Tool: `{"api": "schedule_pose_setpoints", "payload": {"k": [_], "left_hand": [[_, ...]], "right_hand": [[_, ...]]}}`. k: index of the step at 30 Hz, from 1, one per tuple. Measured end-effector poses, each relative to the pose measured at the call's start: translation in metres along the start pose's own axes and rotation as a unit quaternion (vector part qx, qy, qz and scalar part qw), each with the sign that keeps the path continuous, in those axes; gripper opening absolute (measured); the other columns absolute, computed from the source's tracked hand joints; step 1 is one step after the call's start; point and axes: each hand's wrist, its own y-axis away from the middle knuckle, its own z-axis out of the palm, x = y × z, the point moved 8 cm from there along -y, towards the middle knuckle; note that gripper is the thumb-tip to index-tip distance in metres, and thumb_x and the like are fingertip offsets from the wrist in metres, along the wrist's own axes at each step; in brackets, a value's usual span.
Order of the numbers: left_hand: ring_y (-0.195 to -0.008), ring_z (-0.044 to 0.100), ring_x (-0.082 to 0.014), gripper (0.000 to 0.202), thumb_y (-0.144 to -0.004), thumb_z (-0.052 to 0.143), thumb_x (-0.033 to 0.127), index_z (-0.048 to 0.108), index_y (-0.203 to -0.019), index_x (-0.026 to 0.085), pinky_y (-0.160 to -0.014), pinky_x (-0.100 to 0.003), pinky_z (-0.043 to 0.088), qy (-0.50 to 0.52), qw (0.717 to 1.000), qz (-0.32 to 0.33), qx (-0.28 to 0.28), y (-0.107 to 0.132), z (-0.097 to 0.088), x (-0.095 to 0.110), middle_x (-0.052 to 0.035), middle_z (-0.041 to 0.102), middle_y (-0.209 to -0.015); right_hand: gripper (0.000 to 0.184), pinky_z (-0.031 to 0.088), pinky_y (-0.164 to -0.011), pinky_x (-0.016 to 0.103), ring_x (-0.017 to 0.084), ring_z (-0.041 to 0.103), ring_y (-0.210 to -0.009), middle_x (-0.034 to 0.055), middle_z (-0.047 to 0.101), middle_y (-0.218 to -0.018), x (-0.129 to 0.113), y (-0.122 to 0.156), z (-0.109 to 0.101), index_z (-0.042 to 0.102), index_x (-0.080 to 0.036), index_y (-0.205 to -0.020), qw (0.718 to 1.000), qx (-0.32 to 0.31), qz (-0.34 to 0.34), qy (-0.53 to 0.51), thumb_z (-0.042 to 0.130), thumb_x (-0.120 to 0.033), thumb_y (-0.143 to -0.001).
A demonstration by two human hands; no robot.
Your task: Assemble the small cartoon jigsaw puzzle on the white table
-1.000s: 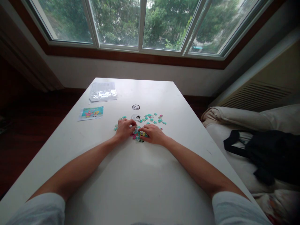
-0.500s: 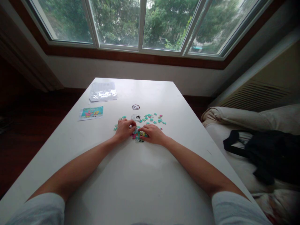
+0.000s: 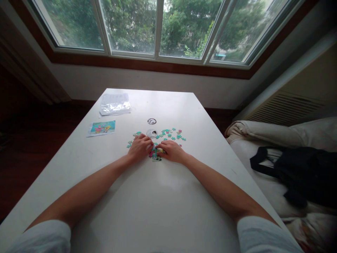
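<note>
Basically, wht table point(image 3: 168, 203) nr window point(image 3: 129, 28); both hands point(image 3: 140, 147) point(image 3: 172, 151) at puzzle pcs point(image 3: 156, 159), grip unclear.

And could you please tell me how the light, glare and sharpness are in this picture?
In the head view, daylight comes through the white-framed glass window; the far end of the white table shines; glare streaks the clear plastic packet; the dark red floor at left falls into shadow; the small turquoise puzzle pieces look soft, their printed details hard to read.

Left hand point(image 3: 141, 145) and right hand point(image 3: 171, 150) at puzzle point(image 3: 157, 159) — loose pieces point(image 3: 173, 138) beyond
</note>
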Motion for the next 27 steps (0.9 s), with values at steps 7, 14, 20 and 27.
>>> {"api": "schedule_pose_setpoints", "payload": {"k": [7, 14, 20, 27], "left_hand": [[-0.119, 0.055, -0.0285, 0.028, -0.096, 0.060, 0.040, 0.072, -0.119, 0.029, -0.108, -0.049, 0.035, -0.009, 0.997, 0.050, -0.051, 0.002, 0.002, 0.011, -0.0053, 0.071, -0.126], [-0.124, 0.054, -0.0290, 0.036, -0.098, 0.058, 0.044, 0.067, -0.129, 0.029, -0.111, -0.050, 0.034, -0.019, 0.995, 0.073, -0.063, 0.002, 0.007, 0.008, -0.0048, 0.068, -0.135], [-0.131, 0.051, -0.0292, 0.042, -0.098, 0.058, 0.046, 0.063, -0.136, 0.030, -0.116, -0.051, 0.033, -0.012, 0.996, 0.069, -0.061, 0.004, 0.010, 0.007, -0.0040, 0.063, -0.143], [-0.133, 0.051, -0.0292, 0.044, -0.098, 0.057, 0.048, 0.062, -0.138, 0.030, -0.116, -0.050, 0.035, -0.010, 0.994, 0.079, -0.071, 0.005, 0.009, 0.011, -0.0053, 0.062, -0.144]], "right_hand": [[0.025, 0.040, -0.081, 0.031, 0.020, 0.061, -0.089, 0.0062, 0.069, -0.097, 0.005, 0.001, -0.003, 0.070, -0.023, -0.114, 1.000, 0.002, 0.014, 0.003, 0.061, -0.042, -0.100], [0.026, 0.040, -0.082, 0.030, 0.020, 0.061, -0.091, 0.0064, 0.068, -0.096, 0.010, 0.001, -0.004, 0.070, -0.022, -0.116, 1.000, 0.012, 0.017, 0.010, 0.060, -0.040, -0.101], [0.026, 0.040, -0.082, 0.030, 0.020, 0.060, -0.090, 0.0064, 0.067, -0.094, 0.015, 0.002, -0.004, 0.070, -0.022, -0.117, 1.000, 0.018, 0.018, 0.010, 0.057, -0.038, -0.102], [0.026, 0.040, -0.081, 0.030, 0.020, 0.060, -0.089, 0.0063, 0.067, -0.093, 0.019, 0.003, -0.002, 0.070, -0.022, -0.118, 0.999, 0.024, 0.017, 0.014, 0.056, -0.038, -0.103]]}}
